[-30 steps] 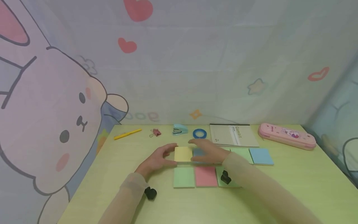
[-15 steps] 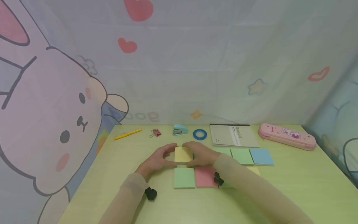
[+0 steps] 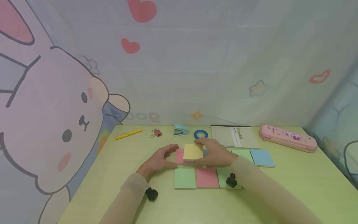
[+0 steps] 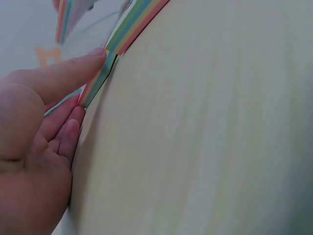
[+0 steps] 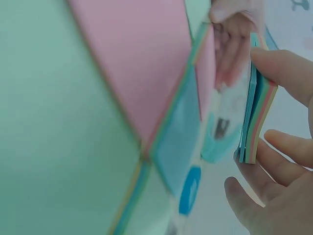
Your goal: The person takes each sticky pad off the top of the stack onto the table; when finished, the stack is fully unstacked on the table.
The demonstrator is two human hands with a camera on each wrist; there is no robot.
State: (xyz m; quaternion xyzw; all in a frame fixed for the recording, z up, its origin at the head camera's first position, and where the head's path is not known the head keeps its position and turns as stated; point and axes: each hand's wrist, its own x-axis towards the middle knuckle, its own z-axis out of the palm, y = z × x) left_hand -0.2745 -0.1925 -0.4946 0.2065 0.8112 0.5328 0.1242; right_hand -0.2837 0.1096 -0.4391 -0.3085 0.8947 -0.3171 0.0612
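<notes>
My right hand (image 3: 216,152) holds a yellow-topped sticky note pad (image 3: 193,151) by its near and far edges, raised and tilted, with multicoloured layers (image 5: 261,122) along its side in the right wrist view. Below it lies a pink-topped sticky note pad (image 3: 179,156), partly covered. My left hand (image 3: 158,160) grips that pink pad at its left side, thumb on the near edge and fingers on the far edge; the left wrist view shows the thumb (image 4: 73,76) against its striped edge. A blue-topped pad (image 5: 178,132) lies beside the pink one, mostly hidden behind my right hand in the head view.
Nearer me lie green (image 3: 185,179), pink (image 3: 207,178) and green (image 3: 224,179) pads. Rightward are another green (image 3: 242,155) and a blue pad (image 3: 262,158). Behind stand a pen (image 3: 128,134), binder clip (image 3: 157,133), stapler (image 3: 181,130), tape roll (image 3: 200,134), notebook (image 3: 235,137) and pencil case (image 3: 288,137).
My right hand reached left to the yellow pad, took hold of it, then lifted it up and rightward, uncovering the pink pad. My left hand stayed in place.
</notes>
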